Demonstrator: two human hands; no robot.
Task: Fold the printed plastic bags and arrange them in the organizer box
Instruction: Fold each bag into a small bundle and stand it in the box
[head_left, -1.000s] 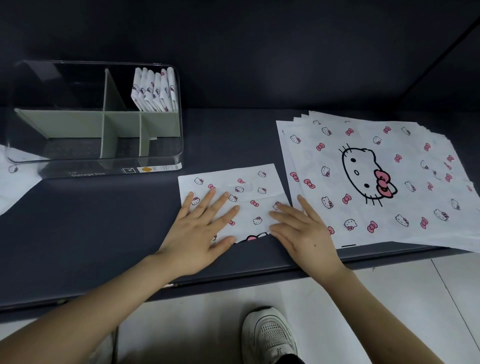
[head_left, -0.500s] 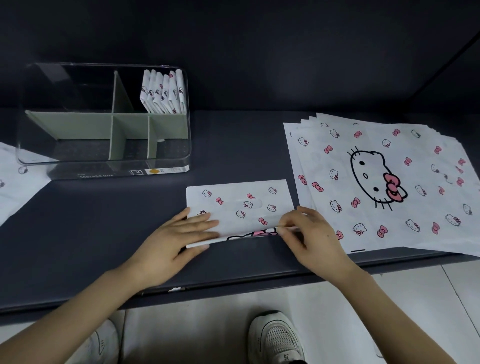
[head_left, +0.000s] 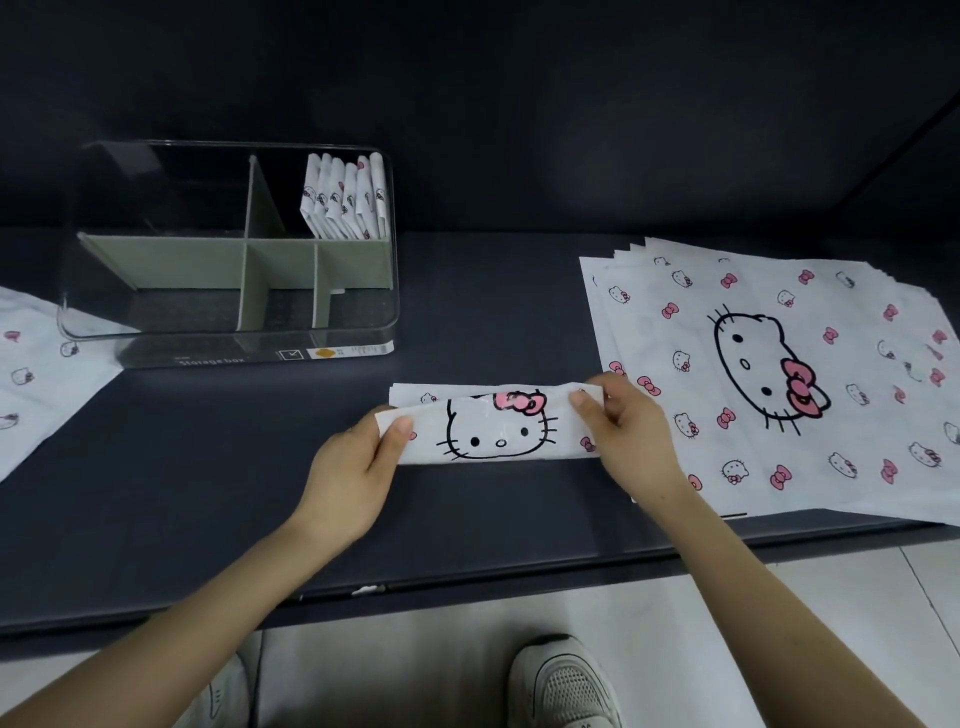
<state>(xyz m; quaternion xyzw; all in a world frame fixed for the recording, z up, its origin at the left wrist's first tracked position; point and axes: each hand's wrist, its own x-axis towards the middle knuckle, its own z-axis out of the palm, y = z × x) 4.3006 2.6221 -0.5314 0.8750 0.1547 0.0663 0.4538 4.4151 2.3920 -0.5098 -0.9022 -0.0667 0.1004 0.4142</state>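
Observation:
A white printed bag (head_left: 493, 426) with a cat face and pink bow lies folded into a narrow strip at the middle of the dark table. My left hand (head_left: 358, 467) pinches its left end, thumb on top. My right hand (head_left: 623, 431) pinches the right end. The near flap is lifted over the far half. A clear organizer box (head_left: 228, 343) with grey-green dividers stands at the back left. Several folded bags (head_left: 345, 200) stand upright in its back right compartment. A stack of flat bags (head_left: 769, 374) lies to the right.
Another flat printed bag (head_left: 36, 379) lies at the far left, partly under the box. The table's front edge (head_left: 467, 582) runs just below my wrists. A dark wall rises behind the table. My shoes show on the pale floor below.
Both hands went from pressing flat on the bag to pinching its near edge and folding it away from me. The cat face side now shows on top.

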